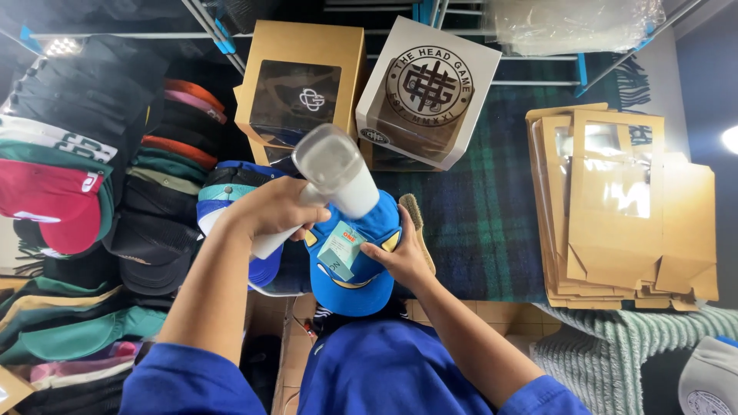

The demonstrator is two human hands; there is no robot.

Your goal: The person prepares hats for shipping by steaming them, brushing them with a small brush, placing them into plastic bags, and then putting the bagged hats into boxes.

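Observation:
My left hand [269, 209] grips the white handle of a hand-held lint roller [332, 173], its wide pale head tilted up over a blue cap [361, 265]. My right hand [403, 257] holds the blue cap by its right side, thumb on the crown. A small teal paper tag [340, 247] hangs on the cap between the two hands. The cap has yellow trim and sits just above my blue top.
Stacks of caps [165, 184] in many colours fill the left. Two windowed boxes, one brown [301, 81] and one white [428, 92], stand behind. Flat brown box blanks [615, 207] lie at the right on a dark plaid cloth [492, 223].

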